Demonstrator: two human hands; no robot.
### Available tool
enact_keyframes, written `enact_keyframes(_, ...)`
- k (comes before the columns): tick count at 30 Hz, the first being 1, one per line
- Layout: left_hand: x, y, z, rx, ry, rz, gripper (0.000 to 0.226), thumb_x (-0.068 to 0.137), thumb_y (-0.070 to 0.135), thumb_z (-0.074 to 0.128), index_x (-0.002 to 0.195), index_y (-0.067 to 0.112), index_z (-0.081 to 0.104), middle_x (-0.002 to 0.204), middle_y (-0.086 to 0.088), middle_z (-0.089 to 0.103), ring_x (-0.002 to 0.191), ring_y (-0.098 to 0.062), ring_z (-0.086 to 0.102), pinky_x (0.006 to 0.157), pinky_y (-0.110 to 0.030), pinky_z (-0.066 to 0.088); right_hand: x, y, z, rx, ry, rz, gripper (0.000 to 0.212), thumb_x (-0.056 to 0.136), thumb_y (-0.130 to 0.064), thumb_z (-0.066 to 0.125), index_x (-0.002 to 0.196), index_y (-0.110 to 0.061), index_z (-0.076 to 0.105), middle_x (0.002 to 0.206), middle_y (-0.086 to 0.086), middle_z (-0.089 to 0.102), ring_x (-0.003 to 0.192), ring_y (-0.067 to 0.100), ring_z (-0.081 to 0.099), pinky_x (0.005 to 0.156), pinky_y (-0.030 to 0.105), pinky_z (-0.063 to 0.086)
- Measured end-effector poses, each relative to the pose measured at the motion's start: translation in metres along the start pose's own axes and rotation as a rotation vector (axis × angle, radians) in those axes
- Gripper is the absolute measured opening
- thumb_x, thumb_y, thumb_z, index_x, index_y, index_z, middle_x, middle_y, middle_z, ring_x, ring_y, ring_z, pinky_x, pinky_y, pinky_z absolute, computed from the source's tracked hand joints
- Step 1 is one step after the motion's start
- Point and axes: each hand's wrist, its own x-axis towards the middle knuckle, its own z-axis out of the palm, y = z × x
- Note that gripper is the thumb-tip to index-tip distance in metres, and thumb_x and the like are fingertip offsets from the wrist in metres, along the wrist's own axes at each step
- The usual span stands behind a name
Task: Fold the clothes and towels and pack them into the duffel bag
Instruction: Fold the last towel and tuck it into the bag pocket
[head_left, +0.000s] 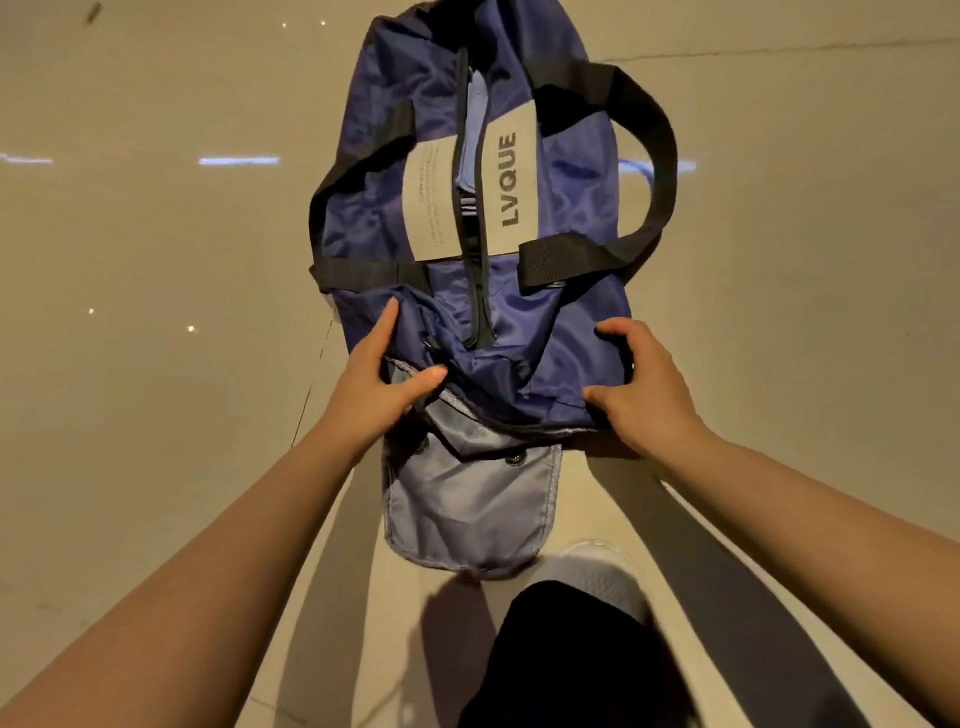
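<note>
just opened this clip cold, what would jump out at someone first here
A navy duffel bag lies lengthwise on the pale floor, its grey panel printed LVQUE and its top zip part open on pale blue cloth. At its near end both hands grip the fabric, left hand and right hand, above a light grey flap with snap buttons.

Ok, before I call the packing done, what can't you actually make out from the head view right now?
- Contents of the duffel bag: only a pale strip shows through the narrow zip gap; the bag's own fabric hides the rest.
- Far end of the bag: cut off by the top edge.
- Small print on the grey label: too small to read.
- Fingertips of the left hand and right hand: partly buried in bag fabric.
- Pocket under the end flap: covered.
</note>
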Motion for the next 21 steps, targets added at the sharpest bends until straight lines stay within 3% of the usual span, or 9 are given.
enact_keyframes(4, 0.000, 0.019, 0.010, 0.020, -0.057, 0.001, 0.089, 0.080, 0.029, 0.076, 0.148, 0.045, 0.021, 0.155, 0.012, 0.029, 0.141, -0.011, 0.029, 0.115, -0.042, 0.031, -0.005, -0.010, -0.030, 0.061, 0.014, 0.004, 0.067, 0.081, 0.008, 0.060, 0.136, -0.026, 0.045, 0.138, -0.003, 0.047, 0.117, 0.014, 0.048, 0.087, 0.023, 0.041)
enact_keyframes(8, -0.007, 0.044, 0.045, 0.006, -0.124, 0.059, 0.091, 0.078, 0.032, 0.077, 0.146, 0.051, 0.019, 0.155, 0.014, 0.027, 0.140, -0.008, 0.028, 0.114, -0.037, 0.027, -0.013, -0.014, -0.080, 0.096, 0.135, -0.009, 0.069, 0.081, 0.011, 0.057, 0.137, -0.029, 0.048, 0.138, -0.008, 0.049, 0.116, 0.005, 0.045, 0.101, 0.032, 0.044)
enact_keyframes(12, -0.020, 0.071, 0.090, -0.012, -0.226, 0.150, 0.091, 0.077, 0.035, 0.076, 0.146, 0.052, 0.019, 0.142, 0.028, 0.029, 0.125, 0.008, 0.027, 0.111, -0.028, 0.027, -0.039, 0.001, -0.123, 0.104, 0.259, 0.026, 0.068, 0.082, 0.009, 0.057, 0.135, -0.033, 0.048, 0.123, -0.017, 0.050, 0.108, 0.003, 0.045, 0.091, 0.027, 0.046)
enact_keyframes(15, -0.035, 0.088, 0.121, 0.037, -0.333, 0.214, 0.091, 0.079, 0.036, 0.076, 0.146, 0.052, 0.017, 0.138, 0.033, 0.025, 0.126, 0.011, 0.024, 0.112, -0.026, 0.025, -0.066, 0.018, -0.151, 0.137, 0.355, 0.079, 0.068, 0.083, 0.009, 0.057, 0.131, -0.037, 0.049, 0.109, -0.019, 0.051, 0.106, 0.011, 0.051, 0.088, 0.030, 0.050)
enact_keyframes(18, -0.060, 0.095, 0.154, 0.168, -0.480, 0.321, 0.093, 0.078, 0.047, 0.074, 0.139, 0.063, 0.006, 0.153, 0.026, 0.017, 0.142, 0.001, 0.020, 0.118, -0.031, 0.025, -0.095, 0.038, -0.175, 0.118, 0.400, 0.113, 0.068, 0.083, 0.010, 0.056, 0.133, -0.037, 0.048, 0.121, -0.011, 0.053, 0.108, 0.013, 0.052, 0.093, 0.036, 0.051)
enact_keyframes(21, -0.089, 0.095, 0.182, 0.420, -0.538, 0.395, 0.098, 0.077, 0.061, 0.068, 0.133, 0.066, -0.012, 0.160, 0.015, 0.005, 0.146, -0.007, 0.012, 0.114, -0.027, 0.026, -0.133, 0.062, -0.189, 0.070, 0.368, 0.185, 0.071, 0.087, 0.007, 0.054, 0.140, -0.038, 0.041, 0.138, -0.006, 0.050, 0.104, 0.011, 0.050, 0.087, 0.032, 0.051)
